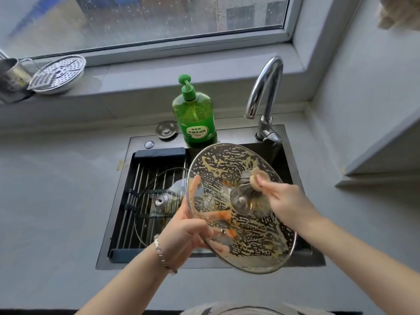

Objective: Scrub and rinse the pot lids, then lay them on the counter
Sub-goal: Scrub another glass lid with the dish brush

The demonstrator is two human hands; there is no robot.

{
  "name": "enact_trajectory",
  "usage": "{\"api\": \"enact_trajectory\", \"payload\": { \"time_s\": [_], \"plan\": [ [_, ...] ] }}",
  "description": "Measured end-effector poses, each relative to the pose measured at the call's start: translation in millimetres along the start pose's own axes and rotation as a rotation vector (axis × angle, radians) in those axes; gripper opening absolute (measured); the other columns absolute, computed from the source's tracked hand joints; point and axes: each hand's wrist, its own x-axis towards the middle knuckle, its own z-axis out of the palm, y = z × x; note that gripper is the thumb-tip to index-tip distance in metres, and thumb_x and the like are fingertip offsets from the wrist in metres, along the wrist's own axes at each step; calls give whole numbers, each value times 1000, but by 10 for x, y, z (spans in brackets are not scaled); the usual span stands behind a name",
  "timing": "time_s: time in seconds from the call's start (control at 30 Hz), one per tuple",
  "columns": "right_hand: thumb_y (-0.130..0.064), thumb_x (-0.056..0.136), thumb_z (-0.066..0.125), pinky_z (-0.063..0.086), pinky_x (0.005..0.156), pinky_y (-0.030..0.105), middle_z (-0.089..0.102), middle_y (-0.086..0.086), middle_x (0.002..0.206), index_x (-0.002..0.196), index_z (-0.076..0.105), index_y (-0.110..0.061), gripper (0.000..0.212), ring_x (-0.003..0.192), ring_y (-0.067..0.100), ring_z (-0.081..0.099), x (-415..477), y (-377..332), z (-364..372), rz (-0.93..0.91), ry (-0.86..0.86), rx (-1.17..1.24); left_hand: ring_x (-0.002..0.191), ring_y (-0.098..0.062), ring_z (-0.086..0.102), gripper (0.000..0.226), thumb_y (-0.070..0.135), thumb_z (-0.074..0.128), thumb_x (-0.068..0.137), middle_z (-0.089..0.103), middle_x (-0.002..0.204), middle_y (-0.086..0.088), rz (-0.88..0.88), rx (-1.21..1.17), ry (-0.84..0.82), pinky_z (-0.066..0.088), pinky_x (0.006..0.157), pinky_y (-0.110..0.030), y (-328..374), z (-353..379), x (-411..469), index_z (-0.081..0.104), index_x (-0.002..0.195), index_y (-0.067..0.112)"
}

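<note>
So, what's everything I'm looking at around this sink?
Soapy glass lid: one, clear, held tilted over the sink.
Second glass lid: one, clear, lying on the rack.
Rack: one, steel bars, across the sink's left part.
Sink: one, dark, set in the counter.
Counter: one, grey, around the sink.
Tap: one, chrome, behind the sink, right.
Soap bottle: one, green, behind the sink.
Scrubber: one, grey and tan, against the soapy lid.
Perforated tray: one, silver, window sill, left.
Metal mug: one, silver, sill, far left.
Bracelet: one, silver, left wrist.
Left hand: one, grip on the soapy lid's rim.
Right hand: one, grip on the scrubber.
</note>
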Motion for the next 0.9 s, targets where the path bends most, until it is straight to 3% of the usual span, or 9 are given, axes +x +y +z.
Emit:
{"api": "enact_trajectory", "payload": {
  "time_s": [0.17,0.3,0.37,0.47,0.53,0.6,0.77,0.87,0.9],
  "plan": [
    [-30,96,46,49,88,53,68,7,110,127,50,-41,33,102,36,60,-315,-188,215,-146,-227,160,97,-40,65,106,-15,46,56,69,109,-11,43,-24,54,53,70,-56,13,62,-13,27,134,53],
    [-29,98,43,49,93,42,64,6,120,132,49,-33,34,107,26,60,63,-50,4,65,51,56,93,-41,65,102,-14,47,58,65,112,-22,23,8,40,57,63,-51,35,122,-25,29,130,55],
    [-30,98,43,49,94,40,64,5,120,132,49,-31,34,108,24,60,-9,-135,61,4,19,105,96,-37,65,102,-13,47,57,63,117,-19,28,38,64,57,66,-52,32,154,8,28,134,51],
    [-22,97,44,51,85,53,67,5,114,131,50,-30,35,98,35,63,-246,-405,243,-194,-165,219,92,-32,68,101,-12,47,57,63,118,-15,21,65,63,57,66,-49,18,159,17,27,137,47],
    [-25,97,44,53,80,51,68,6,112,131,49,-31,34,89,33,65,-8,-341,109,-98,-56,205,87,-36,67,98,-13,46,59,65,112,-21,-21,67,13,58,64,-48,24,147,-21,26,134,47],
    [-26,98,43,50,90,44,65,6,118,132,48,-31,34,102,30,62,191,-248,-28,42,58,141,89,-42,65,99,-12,47,61,65,108,-26,-59,103,-21,58,65,-49,16,160,-27,21,136,47],
    [-18,96,46,50,80,59,68,3,113,131,48,-30,36,97,45,60,-284,-525,247,-262,-175,251,83,-35,68,87,-12,46,60,70,100,-16,-32,99,26,57,63,-51,-13,143,5,31,137,25],
    [-16,97,44,56,70,40,68,2,104,132,48,-27,36,80,30,65,54,-359,-11,-80,8,191,85,-42,66,98,-14,45,60,65,109,-25,-49,55,-14,58,61,-49,65,148,-39,25,136,45],
    [-16,98,44,55,74,40,68,3,107,133,48,-26,37,84,29,65,130,-334,-57,-47,58,139,86,-43,65,100,-14,45,60,64,110,-27,-54,79,-16,57,63,-51,85,170,-33,24,134,50]
  ]
}}
